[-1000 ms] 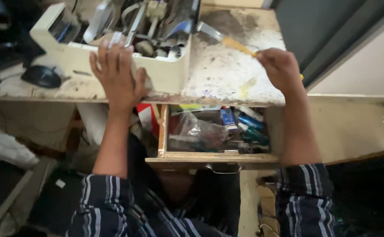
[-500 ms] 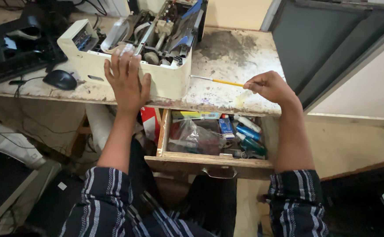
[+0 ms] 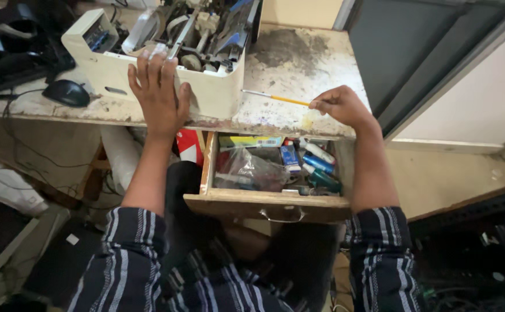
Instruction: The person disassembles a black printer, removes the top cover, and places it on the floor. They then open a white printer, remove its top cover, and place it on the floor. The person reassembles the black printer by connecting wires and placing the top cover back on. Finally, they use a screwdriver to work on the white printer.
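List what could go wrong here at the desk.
The open machine sits close to the desk's front edge under the left hand; a push might tip it off. The thin yellow tool in the right hand could roll into the open drawer. A knee might bump that drawer.

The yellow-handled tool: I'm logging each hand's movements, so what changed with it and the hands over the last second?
The right hand drew back from the far part of the worktop towards its front edge, lowering the thin yellow-handled tool until it lies nearly flat, tip pointing left at the opened machine. The left hand stayed pressed on the machine's front wall. The drawer stayed open.
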